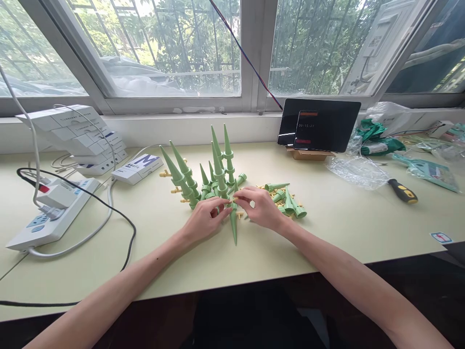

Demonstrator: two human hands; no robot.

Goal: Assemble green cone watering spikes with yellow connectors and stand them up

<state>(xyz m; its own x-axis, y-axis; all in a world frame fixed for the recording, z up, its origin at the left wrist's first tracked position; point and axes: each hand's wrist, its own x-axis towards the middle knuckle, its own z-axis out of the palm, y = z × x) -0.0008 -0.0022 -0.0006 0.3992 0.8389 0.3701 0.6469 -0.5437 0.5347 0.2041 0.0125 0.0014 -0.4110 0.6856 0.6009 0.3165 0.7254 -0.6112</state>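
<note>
Head view: left hand (209,214) pinches a green spike (234,228) lying between the hands, tip towards the wearer; right hand (262,207) sits at its collar end, grip unclear; spike judged light, stiff, slightly slippery; best held at the collar.

Green spikes (218,169) partly behind left hand (205,218), piece (233,199) between fingertips (227,202) too small to tell, forearms (119,295) cropped below

This looks like an office or workshop: windows (156,48) beyond the fingers (245,194), power strip (44,231) to their left, screwdriver (402,191) right.
</note>
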